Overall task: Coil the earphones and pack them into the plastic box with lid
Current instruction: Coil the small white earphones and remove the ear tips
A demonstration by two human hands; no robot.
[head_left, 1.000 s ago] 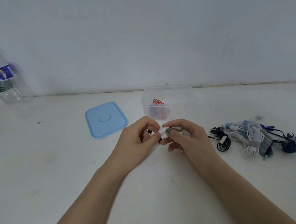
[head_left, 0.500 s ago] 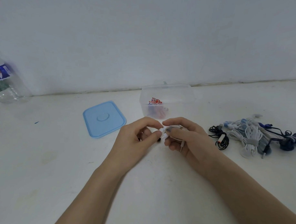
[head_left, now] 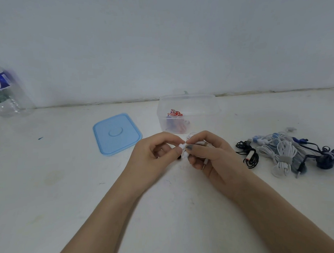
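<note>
White earphones sit between both hands at the table's middle. My left hand pinches the white earbud end with thumb and forefinger. My right hand grips the coiled white cord, its metal plug poking out below the fingers. Just behind the hands stands the clear plastic box, open, with a red and white earphone bundle inside. The blue lid lies flat to the box's left.
A pile of white, blue, black and navy earphones lies on the table at the right. A clear water bottle stands at the far left against the wall. The white table ends at the wall behind the box.
Both hands stay together on the white earphones, with only slight finger movement around the earbud end. The view shifted a little.
</note>
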